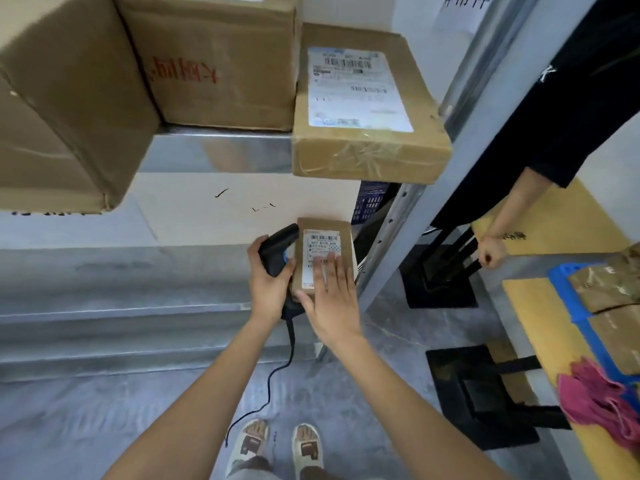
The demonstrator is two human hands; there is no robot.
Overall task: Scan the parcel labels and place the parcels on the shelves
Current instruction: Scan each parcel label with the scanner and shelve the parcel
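- At 6 o'clock, nearest the camera, two feet in pale slippers stand on the grey floor, a black cable trailing down toward them.
- The left hand curls round the grip of a black handheld barcode scanner, its head close beside the parcel's label.
- The right hand lies spread, fingers straight, flat on the face of a small brown cardboard parcel, just right of centre, against the lower metal shelf.
- The parcel looks light, stiff and easy to grasp by its long edges; I judge it no fragile load.
- Its white label reads roughly "507 N705 A68"; smaller print is blurred.
- At 12 o'clock, a taped brown box with a large white shipping label overhangs the upper shelf; text unreadable.
- At 11 o'clock, a larger brown carton carries red characters, upside down.
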